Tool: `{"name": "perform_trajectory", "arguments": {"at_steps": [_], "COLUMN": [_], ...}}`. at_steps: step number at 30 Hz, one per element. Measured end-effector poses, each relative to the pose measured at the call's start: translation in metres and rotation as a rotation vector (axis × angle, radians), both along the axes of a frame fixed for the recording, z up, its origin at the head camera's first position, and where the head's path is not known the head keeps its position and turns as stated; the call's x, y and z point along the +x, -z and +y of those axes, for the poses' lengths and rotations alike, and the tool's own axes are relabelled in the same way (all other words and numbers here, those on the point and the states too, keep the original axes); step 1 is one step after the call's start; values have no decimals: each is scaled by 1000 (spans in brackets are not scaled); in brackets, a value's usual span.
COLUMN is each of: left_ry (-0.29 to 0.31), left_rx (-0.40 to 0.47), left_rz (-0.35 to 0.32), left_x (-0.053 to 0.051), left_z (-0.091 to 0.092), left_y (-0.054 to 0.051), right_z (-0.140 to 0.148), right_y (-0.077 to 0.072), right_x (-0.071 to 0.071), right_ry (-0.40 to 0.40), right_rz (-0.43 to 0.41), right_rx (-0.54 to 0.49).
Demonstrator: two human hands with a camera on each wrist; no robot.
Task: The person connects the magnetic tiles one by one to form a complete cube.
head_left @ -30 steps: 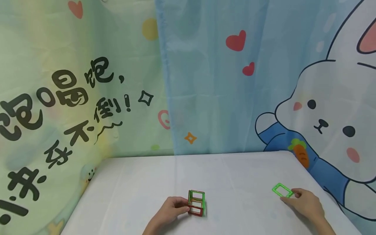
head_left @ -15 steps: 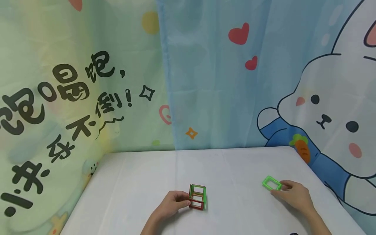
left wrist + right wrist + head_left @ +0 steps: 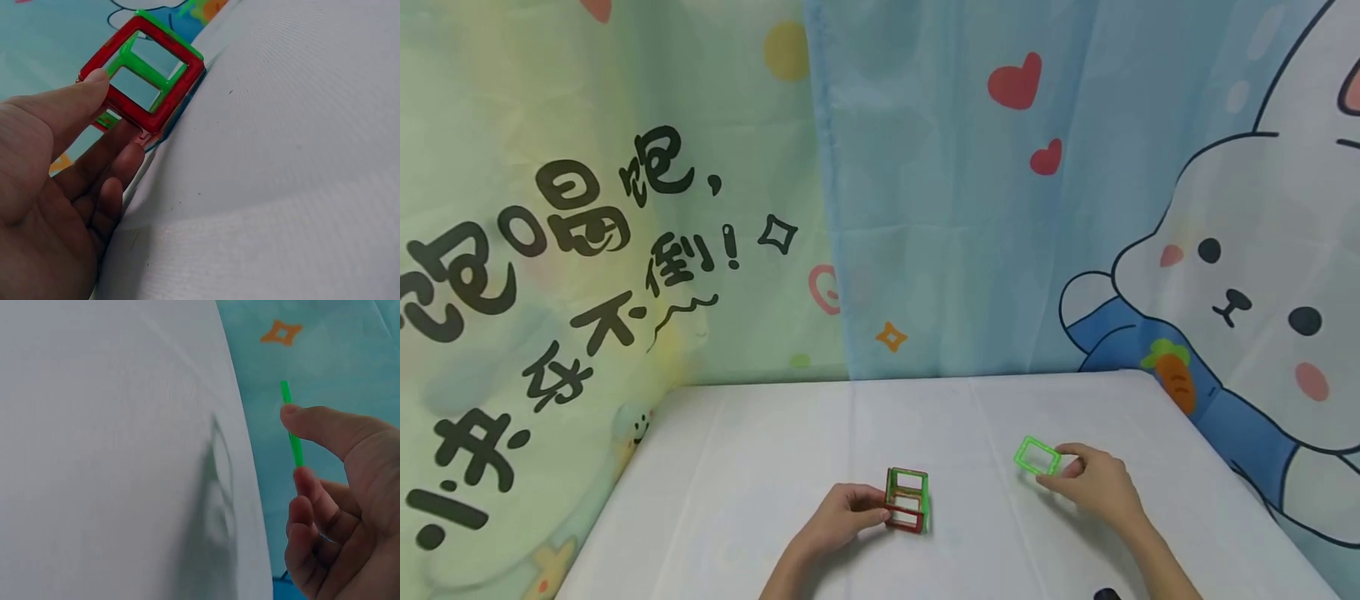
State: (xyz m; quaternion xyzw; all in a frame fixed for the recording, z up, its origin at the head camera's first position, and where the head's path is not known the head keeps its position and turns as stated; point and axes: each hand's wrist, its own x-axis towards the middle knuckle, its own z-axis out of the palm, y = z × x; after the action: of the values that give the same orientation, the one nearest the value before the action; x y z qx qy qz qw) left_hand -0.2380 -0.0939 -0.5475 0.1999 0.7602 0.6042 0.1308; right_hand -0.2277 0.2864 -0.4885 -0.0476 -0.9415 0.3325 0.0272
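My left hand (image 3: 842, 518) holds a small box-shaped build of magnetic tile frames (image 3: 906, 526) by its left side, low over the white table. In the left wrist view, the thumb presses a red square frame (image 3: 178, 95), with green frames behind it and a blue edge along the bottom. Off to the right, my right hand (image 3: 1096, 485) pinches one green magnetic tile (image 3: 1043, 445) between thumb and fingers, apart from the build. The right wrist view shows that green tile (image 3: 295, 447) edge-on, raised above the surface, its shadow falling on the cloth.
A white-covered table (image 3: 760, 442) lies under both hands. Behind it hangs a printed cloth backdrop (image 3: 925, 250) with a rabbit, hearts and writing. A small dark object (image 3: 1107, 594) is partly visible at the bottom edge.
My right hand has carried the green tile leftward, closer to the build, and the tile's tilt has changed. The left hand keeps its hold nearly in place. The head view has shifted slightly.
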Motion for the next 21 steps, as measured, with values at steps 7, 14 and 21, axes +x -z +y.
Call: {"name": "perform_trajectory", "arguments": {"at_steps": [7, 14, 21], "left_ry": [-29, -38, -50], "left_rx": [-42, -93, -92], "left_rz": [16, 1, 3], "left_x": [2, 4, 7], "left_z": [0, 0, 1], "left_y": [0, -2, -2], "right_z": [-41, -76, -107], "right_y": [-6, -13, -14], "right_x": [0, 2, 5], "right_ry": [-80, -129, -170], "right_rz": [46, 64, 74], "right_rx": [-4, -20, -44]}}
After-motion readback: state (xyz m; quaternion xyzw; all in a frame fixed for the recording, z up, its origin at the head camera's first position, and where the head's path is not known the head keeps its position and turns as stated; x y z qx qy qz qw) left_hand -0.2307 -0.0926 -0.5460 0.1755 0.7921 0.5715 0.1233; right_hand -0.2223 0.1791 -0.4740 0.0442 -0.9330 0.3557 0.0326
